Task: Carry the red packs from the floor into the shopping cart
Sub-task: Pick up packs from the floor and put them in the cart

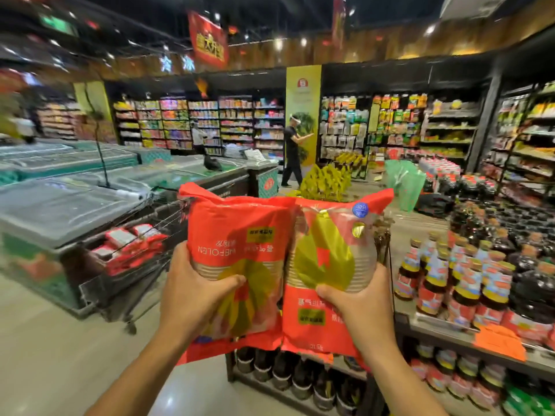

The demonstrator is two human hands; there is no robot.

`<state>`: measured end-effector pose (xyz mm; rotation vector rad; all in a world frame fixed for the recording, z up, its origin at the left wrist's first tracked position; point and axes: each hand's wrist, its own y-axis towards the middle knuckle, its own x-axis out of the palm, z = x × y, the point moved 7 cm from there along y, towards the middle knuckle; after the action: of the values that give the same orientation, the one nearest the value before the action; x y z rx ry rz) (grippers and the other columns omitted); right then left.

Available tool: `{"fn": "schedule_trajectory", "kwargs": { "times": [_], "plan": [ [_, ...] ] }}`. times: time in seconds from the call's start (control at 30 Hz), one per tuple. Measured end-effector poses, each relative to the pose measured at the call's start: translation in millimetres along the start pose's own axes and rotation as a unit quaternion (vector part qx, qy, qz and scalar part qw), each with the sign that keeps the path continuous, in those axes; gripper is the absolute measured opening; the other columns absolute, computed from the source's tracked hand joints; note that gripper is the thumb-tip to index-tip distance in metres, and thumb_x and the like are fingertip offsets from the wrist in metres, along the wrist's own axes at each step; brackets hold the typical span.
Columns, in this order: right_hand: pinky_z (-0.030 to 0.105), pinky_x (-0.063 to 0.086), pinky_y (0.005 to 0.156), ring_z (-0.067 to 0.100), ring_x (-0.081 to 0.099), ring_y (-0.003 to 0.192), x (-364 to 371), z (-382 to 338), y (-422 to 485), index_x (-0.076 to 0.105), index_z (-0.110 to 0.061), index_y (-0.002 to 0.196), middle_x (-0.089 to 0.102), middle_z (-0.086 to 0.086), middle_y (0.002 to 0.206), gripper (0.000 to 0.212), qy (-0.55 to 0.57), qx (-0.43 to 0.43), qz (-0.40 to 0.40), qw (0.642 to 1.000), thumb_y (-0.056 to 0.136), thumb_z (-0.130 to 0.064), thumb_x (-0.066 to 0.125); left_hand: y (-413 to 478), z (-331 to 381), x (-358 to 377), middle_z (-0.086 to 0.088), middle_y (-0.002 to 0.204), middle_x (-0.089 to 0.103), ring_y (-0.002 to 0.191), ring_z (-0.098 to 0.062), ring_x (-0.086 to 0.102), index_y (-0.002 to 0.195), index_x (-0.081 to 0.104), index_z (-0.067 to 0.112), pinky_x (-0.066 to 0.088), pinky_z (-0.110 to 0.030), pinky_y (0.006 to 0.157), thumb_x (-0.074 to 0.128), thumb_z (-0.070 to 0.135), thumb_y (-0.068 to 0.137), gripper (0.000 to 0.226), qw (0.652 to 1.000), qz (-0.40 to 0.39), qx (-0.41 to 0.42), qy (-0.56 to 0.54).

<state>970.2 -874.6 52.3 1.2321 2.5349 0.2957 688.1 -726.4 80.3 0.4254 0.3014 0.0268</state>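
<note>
I hold two red packs upright, side by side, at chest height in the middle of the view. My left hand (pixel 195 291) grips the left red pack (pixel 240 244), thumb across its front. My right hand (pixel 356 310) grips the right red pack (pixel 333 265), which carries a yellow leaf print and a blue sticker. The packs touch each other along their inner edges. The wire shopping cart (pixel 126 265) stands to the left of the packs on the floor. Several red packs (pixel 129 244) lie in its basket.
Glass-topped chest freezers (pixel 66 205) run along the left behind the cart. A low display shelf of dark bottles (pixel 480 280) stands at the right and below my hands. A person in black (pixel 292 154) walks in the far aisle. Pale floor (pixel 60 355) lies at the lower left.
</note>
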Motion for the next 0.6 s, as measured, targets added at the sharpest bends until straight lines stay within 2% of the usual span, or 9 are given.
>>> {"fn": "schedule_trajectory", "kwargs": {
  "times": [0.13,0.23,0.33,0.4,0.5,0.6],
  "plan": [
    [0.034,0.050,0.072,0.016,0.064,0.098,79,-13,13,0.048,-0.032,0.107,0.062,-0.003,0.111,0.071,0.012,-0.013,-0.050,0.999,0.058,-0.025,0.099,34,-34,-47,0.007,0.111,0.068,0.096,-0.019,0.070,0.111,0.048,0.045,0.058,-0.055,0.087,0.088,0.061,0.032,0.090,0.999,0.039,-0.015,0.005],
    [0.046,0.057,0.082,0.018,0.066,0.098,133,-23,16,0.047,-0.035,0.104,0.064,-0.003,0.111,0.074,0.020,-0.016,-0.074,0.997,0.051,-0.037,0.098,54,-55,-81,0.010,0.113,0.068,0.096,-0.016,0.070,0.119,0.049,0.043,0.059,-0.051,0.088,0.089,0.061,0.033,0.096,0.997,0.064,-0.028,0.009],
    [0.050,0.057,0.087,0.017,0.066,0.099,185,-31,16,0.047,-0.037,0.105,0.064,-0.005,0.111,0.079,0.026,-0.013,-0.101,0.994,0.040,-0.053,0.089,71,-72,-112,0.006,0.115,0.068,0.098,-0.019,0.069,0.120,0.048,0.039,0.057,-0.046,0.088,0.099,0.049,0.039,0.096,0.995,0.090,-0.032,0.032],
    [0.050,0.057,0.089,0.017,0.066,0.101,215,-36,15,0.047,-0.038,0.107,0.064,-0.005,0.112,0.081,0.035,-0.012,-0.117,0.992,0.038,-0.055,0.088,82,-86,-131,0.003,0.114,0.069,0.098,-0.022,0.069,0.119,0.048,0.036,0.055,-0.044,0.088,0.102,0.044,0.041,0.095,0.992,0.108,-0.041,0.044],
    [0.051,0.057,0.089,0.016,0.066,0.100,254,-43,18,0.047,-0.035,0.108,0.064,-0.006,0.111,0.077,0.040,-0.012,-0.149,0.988,0.049,-0.041,0.096,98,-104,-153,0.006,0.115,0.070,0.098,-0.021,0.070,0.121,0.047,0.042,0.058,-0.048,0.091,0.086,0.065,0.033,0.099,0.989,0.126,-0.058,0.047],
    [0.052,0.056,0.090,0.019,0.065,0.102,288,-47,29,0.047,-0.037,0.105,0.063,-0.004,0.112,0.079,0.036,-0.021,-0.160,0.986,0.041,-0.052,0.090,113,-118,-168,0.009,0.118,0.069,0.101,-0.019,0.070,0.121,0.040,0.054,0.058,-0.048,0.093,0.084,0.068,0.033,0.100,0.987,0.141,-0.060,0.051]
  ]
}}
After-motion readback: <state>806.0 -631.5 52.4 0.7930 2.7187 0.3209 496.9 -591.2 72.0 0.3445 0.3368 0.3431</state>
